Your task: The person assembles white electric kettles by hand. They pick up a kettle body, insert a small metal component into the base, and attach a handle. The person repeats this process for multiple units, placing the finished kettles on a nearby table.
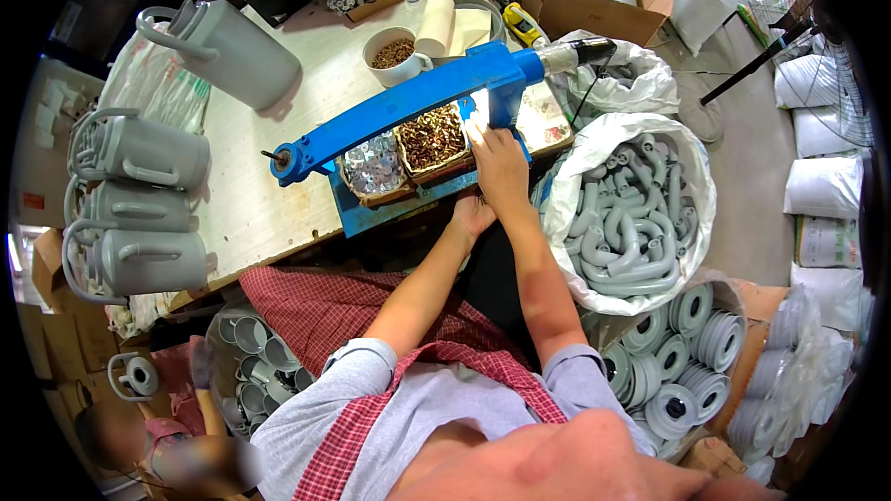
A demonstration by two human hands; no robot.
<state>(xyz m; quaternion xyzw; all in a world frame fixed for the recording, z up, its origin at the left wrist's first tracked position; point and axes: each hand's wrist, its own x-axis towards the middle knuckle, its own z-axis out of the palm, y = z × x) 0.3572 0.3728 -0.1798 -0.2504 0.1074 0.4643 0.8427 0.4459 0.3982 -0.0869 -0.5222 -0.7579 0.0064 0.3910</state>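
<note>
My right hand (501, 163) reaches to the lit working end of a blue bench press (408, 102). Its fingers are drawn together at that bright spot, and whatever they hold is too small to make out. Lower down, at the table's front edge, is my left hand (475, 214); its fingers are hidden behind the right hand and wrist. Beside the right hand sits a tray of copper-coloured rivets (432, 139). Left of that, a second tray holds silvery washers (372, 167). The press's long arm passes over the back of both trays.
A sack of grey curved handles (626, 223) stands right of my arms, above boxed grey discs (673, 353). Grey watering cans (241, 54) stand on the table's left. A white mug (391, 57) of small brown parts sits behind the press. Another person (153, 436) works at lower left.
</note>
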